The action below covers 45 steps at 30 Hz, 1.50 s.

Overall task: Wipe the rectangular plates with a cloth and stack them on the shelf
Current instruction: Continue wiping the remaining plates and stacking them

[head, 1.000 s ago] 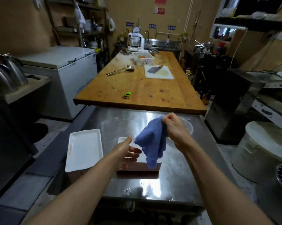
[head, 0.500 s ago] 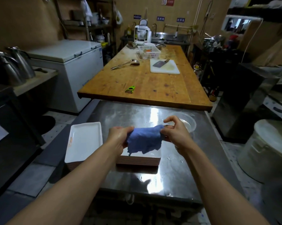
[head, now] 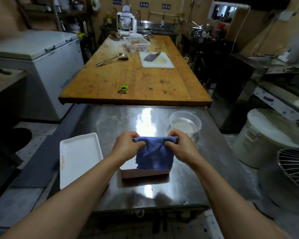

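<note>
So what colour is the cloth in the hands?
Blue. The cloth shows best in the head view.

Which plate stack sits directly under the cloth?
The brown-edged stack on the steel table, beneath the blue cloth; the white-topped stack sits uncovered to its left.

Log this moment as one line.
left hand: grips blue cloth | right hand: grips cloth | cloth: spread over stack of rectangular plates | steel table

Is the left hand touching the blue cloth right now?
Touching. The head view shows the left hand pinching the blue cloth's upper left corner, fingers curled over its edge, while the right hand grips the other corner.
</note>
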### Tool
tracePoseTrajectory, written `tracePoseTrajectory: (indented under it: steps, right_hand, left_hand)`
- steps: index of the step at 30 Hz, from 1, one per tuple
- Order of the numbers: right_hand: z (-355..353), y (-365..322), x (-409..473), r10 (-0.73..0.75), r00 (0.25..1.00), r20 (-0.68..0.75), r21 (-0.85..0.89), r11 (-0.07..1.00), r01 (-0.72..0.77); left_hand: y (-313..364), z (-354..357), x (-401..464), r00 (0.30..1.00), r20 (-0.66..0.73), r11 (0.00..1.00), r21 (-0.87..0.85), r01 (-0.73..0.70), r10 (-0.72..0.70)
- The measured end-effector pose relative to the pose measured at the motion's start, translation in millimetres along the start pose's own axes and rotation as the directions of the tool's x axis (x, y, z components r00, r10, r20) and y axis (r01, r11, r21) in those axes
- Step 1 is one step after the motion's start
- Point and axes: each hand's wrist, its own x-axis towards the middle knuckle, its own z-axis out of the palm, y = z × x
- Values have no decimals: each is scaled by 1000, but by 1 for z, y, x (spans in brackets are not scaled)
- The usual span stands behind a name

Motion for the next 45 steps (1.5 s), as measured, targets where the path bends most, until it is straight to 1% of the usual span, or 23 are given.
tracePoseTrajectory:
  steps: [3, 5, 7, 9, 11, 13, 16, 18, 20, 21, 23, 24, 25, 28, 30, 31, 33, 35, 37, 39, 41, 43, 45]
  right_hand:
    - [12, 1, 7, 64, 988, -142, 32, 998, -60]
    - [20, 4, 12, 102, 970, -222, 24, 995, -100]
    - [28, 12, 20, 137, 953, -269, -20, 989, -148]
    - [37, 23, 28, 180, 945, -272, -69, 976, -206]
    - [46, 36, 35, 254, 939, -233, -110, 952, -285]
    - [53, 45, 37, 306, 936, -176, -208, 918, -339]
    - [60, 49, 33, 233, 957, -172, -337, 899, -279]
    - [68, 46, 28, 127, 983, -136, -371, 913, -169]
    - [81, 45, 23, 31, 998, -57, -366, 929, -49]
    - [87, 46, 21, 10, 1000, 2, -380, 925, -9]
    - [99, 50, 16, 9, 988, 153, -476, 877, 66]
    - [103, 54, 13, 7, 978, 208, -529, 842, 106]
    - [105, 59, 11, 0, 974, 229, -571, 810, 134]
    - [106, 69, 9, 18, 987, 161, -629, 772, 89]
    - [106, 74, 17, -12, 992, 129, -694, 714, 99]
    - [105, 78, 24, -11, 993, 119, -701, 708, 92]
    - [104, 80, 43, -19, 997, 69, -632, 773, 59]
    - [103, 73, 59, -10, 1000, 13, -607, 794, 16]
    - [107, 71, 68, -18, 1000, -14, -588, 809, 7]
    - [120, 65, 68, -55, 997, 50, -529, 845, 73]
    - [137, 59, 67, -104, 987, 124, -501, 852, 153]
    - [155, 49, 68, -166, 972, 167, -456, 861, 226]
    - [169, 38, 69, -160, 963, 219, -411, 880, 239]
  left_hand:
    - [-7, 3, 14, 1000, 26, 999, -46, -6, 7]
    - [-14, 9, 25, 999, 44, 995, -99, 31, -26]
    - [-22, 18, 35, 992, 81, 976, -189, 106, -92]
    - [-31, 26, 41, 982, 115, 958, -228, 173, -150]
    - [-39, 31, 44, 979, 138, 974, -147, 172, -152]
    - [-48, 30, 43, 984, 129, 991, -29, 128, -123]
    - [-63, 31, 47, 990, 97, 994, 57, 95, -100]
    - [-71, 31, 50, 992, 69, 991, 99, 94, -101]
    - [-76, 31, 53, 995, 27, 983, 155, 95, -101]
    - [-79, 31, 54, 995, 7, 976, 196, 99, -103]
    - [-86, 31, 56, 990, -27, 951, 275, 139, -137]
    - [-89, 31, 56, 986, -41, 939, 301, 169, -164]
    - [-93, 32, 56, 981, -52, 927, 323, 191, -184]
    - [-101, 33, 56, 971, -35, 901, 366, 233, -237]
    - [-106, 35, 56, 969, 5, 902, 367, 229, -248]
    - [-109, 35, 57, 971, 18, 909, 357, 217, -239]
    - [-114, 33, 60, 974, 24, 925, 321, 205, -224]
    - [-118, 32, 61, 975, 18, 936, 286, 208, -222]
    - [-121, 33, 59, 975, 19, 944, 255, 210, -222]
    - [-122, 37, 57, 972, 24, 959, 170, 226, -233]
    - [-126, 39, 56, 968, 32, 963, 107, 245, -250]
    - [-128, 40, 58, 970, 45, 966, 108, 235, -241]
    - [-127, 38, 59, 975, 54, 970, 122, 209, -217]
